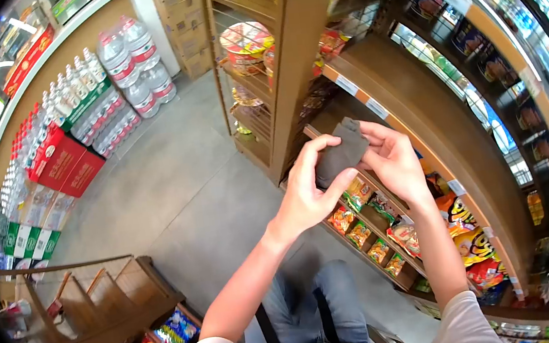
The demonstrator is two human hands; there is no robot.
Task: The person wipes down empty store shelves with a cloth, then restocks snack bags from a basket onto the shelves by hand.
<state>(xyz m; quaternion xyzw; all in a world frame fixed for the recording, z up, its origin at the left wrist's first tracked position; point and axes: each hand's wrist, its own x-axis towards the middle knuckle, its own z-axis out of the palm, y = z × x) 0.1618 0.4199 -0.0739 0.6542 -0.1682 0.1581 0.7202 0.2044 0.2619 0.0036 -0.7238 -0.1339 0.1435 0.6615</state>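
A dark grey folded cloth (342, 153) is held up in front of the brown shelving. My left hand (306, 191) grips its left side, with the thumb along the near edge and the fingers curled over the top. On the other side, my right hand (393, 160) pinches the cloth's right edge between thumb and bent fingers. Behind and below the hands is a brown shelf unit (429, 94) with white price labels along its edges. Small snack packets (359, 233) sit in a divided rack under my hands.
Yellow snack bags (472, 246) fill a lower shelf at right. A wooden end rack (271, 89) holds instant noodle tubs (247, 46). Across the grey floor (179, 176) stand water bottle packs (130, 59) and red cartons (66, 163). Another snack stand (100, 316) is at lower left.
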